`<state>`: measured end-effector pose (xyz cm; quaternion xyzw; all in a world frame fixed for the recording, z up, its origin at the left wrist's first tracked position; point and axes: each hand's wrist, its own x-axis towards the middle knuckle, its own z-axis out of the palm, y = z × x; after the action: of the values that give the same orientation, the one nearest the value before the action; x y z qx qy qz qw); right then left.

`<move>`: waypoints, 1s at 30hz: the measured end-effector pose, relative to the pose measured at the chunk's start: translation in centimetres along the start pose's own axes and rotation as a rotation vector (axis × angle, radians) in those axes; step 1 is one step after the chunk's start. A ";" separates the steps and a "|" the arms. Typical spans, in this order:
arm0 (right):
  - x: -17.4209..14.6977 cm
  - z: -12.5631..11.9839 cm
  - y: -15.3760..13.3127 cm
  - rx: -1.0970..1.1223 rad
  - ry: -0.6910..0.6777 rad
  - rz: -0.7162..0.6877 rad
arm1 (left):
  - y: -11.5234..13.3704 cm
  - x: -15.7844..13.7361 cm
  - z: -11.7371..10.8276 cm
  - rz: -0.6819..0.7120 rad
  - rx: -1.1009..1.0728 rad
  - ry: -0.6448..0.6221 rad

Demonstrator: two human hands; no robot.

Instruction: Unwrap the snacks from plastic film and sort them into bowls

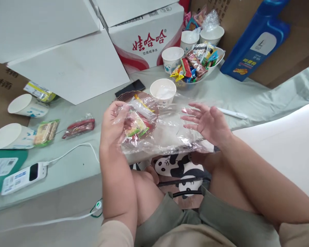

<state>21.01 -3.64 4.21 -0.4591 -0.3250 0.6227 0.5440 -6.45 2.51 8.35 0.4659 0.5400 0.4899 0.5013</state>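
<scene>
My left hand [115, 120] pinches one end of a large clear plastic bag [170, 128], which stretches across in front of me above the table's front edge. My right hand [208, 123] is at the bag's other end, fingers spread and palm turned inward. Its fingertips overlap the film; whether they are inside it or only against it I cannot tell. Through the film and beyond my left hand shows a brown-tinted scalloped plate [122, 97] with wrapped snacks [141, 123] on it. A white paper cup [163, 90] stands just behind the bag.
A bowl of wrapped sweets [195, 65] and several paper cups stand at the back right, beside a blue bottle [257, 41]. A phone [130, 87] lies behind the plate. To the left are wrapped snacks [79, 127], more cups [11, 136] and a white power bank [24, 177] with a cable.
</scene>
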 end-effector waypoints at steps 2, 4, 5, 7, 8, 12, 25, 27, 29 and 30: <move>0.0 -0.2 0.3 -0.146 0.030 0.042 | 0.5 -0.1 0.1 -0.011 0.011 0.021; 0.1 -0.3 0.1 -0.300 0.074 0.015 | 0.8 -0.2 -0.1 -0.035 0.047 0.032; 0.1 -0.3 -0.1 -0.346 0.095 -0.021 | 0.9 -0.2 -0.3 -0.036 0.055 0.046; 0.0 -0.4 -0.6 -0.359 0.135 -0.094 | 0.7 0.0 -0.8 -0.034 0.004 0.039; 0.0 -0.5 -0.9 -0.348 0.145 -0.118 | 0.6 0.1 -1.0 -0.042 -0.045 0.014; -0.3 -0.9 -1.2 -0.336 0.156 -0.142 | -0.4 0.5 -1.1 -0.150 -0.075 -0.125; 0.0 -2.9 -1.4 -0.081 0.057 -0.248 | -1.0 1.0 -1.2 -0.059 -0.190 -0.145; -0.1 -3.6 -1.6 -0.119 -0.015 -0.284 | -1.0 1.1 -1.1 -0.086 -0.154 -0.133; -0.1 -4.3 -1.5 -0.175 -0.076 -0.321 | -1.1 1.3 -0.8 -0.099 -0.120 -0.099; 0.0 -4.7 -1.3 -0.216 -0.078 -0.336 | -1.2 1.3 -0.6 -0.092 -0.101 -0.070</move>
<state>25.88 -3.86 3.71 -0.4297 -0.4828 0.5020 0.5747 -7.12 3.67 7.04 0.4317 0.5177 0.4765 0.5645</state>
